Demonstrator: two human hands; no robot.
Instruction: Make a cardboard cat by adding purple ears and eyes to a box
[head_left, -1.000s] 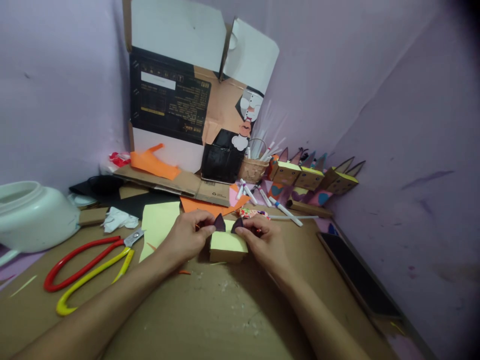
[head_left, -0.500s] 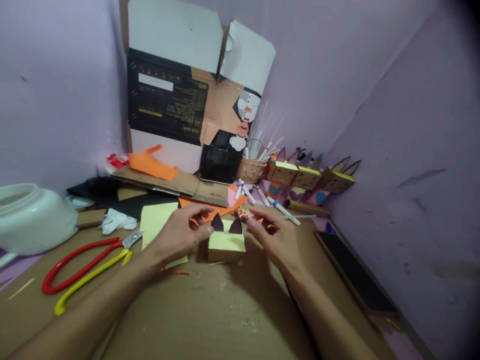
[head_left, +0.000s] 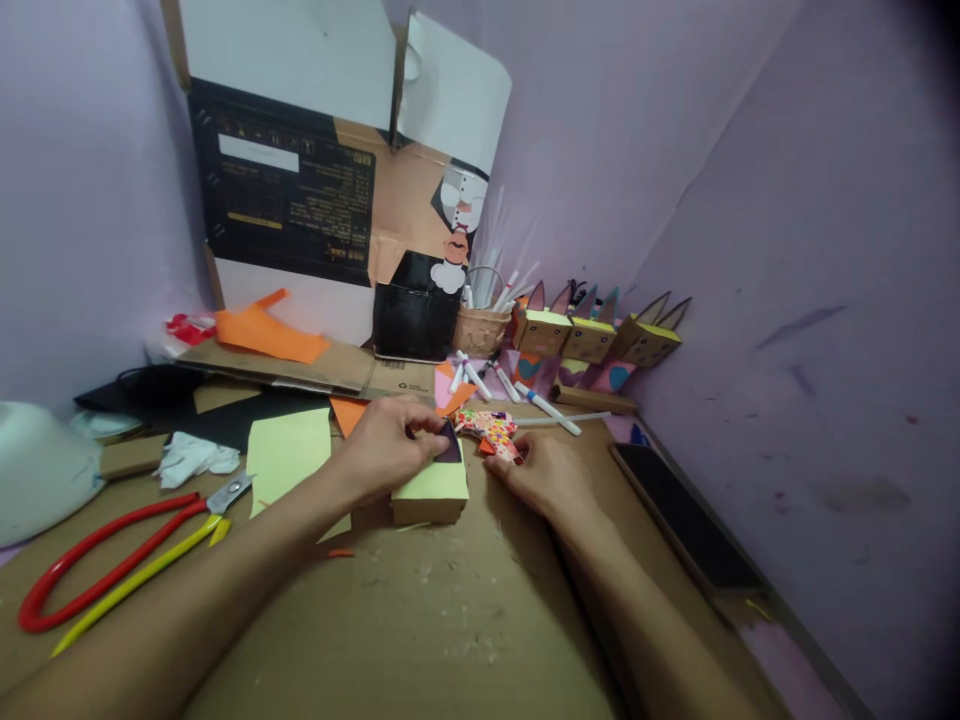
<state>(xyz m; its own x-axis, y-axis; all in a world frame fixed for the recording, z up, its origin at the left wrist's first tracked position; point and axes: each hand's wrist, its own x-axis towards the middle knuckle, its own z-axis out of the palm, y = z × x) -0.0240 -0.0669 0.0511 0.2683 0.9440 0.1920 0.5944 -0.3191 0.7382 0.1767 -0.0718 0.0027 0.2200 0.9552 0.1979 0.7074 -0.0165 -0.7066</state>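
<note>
A small cardboard box (head_left: 427, 511) with a pale yellow top sits on the table in front of me. At its back edge, my left hand (head_left: 394, 445) has thumb and fingers closed on a dark paper ear (head_left: 452, 443); the other ear is hidden behind the fingers. To the right of the box lies a small floral-patterned piece (head_left: 491, 425) with an orange bit on it. My right hand (head_left: 547, 475) pinches the near end of that piece, its fingertips partly hidden.
Scissors (head_left: 180, 530) with red and yellow handles and yellow paper (head_left: 289, 450) lie left. Markers (head_left: 547, 408), a basket (head_left: 480, 332) of pens, and several finished eared boxes (head_left: 590, 340) stand behind. A phone-like dark slab (head_left: 690, 515) lies right. An opened carton (head_left: 285, 190) leans at the back.
My left hand has moved onto the box's ears. My right hand has lowered to the floral piece, which shows more now. The view has shifted right.
</note>
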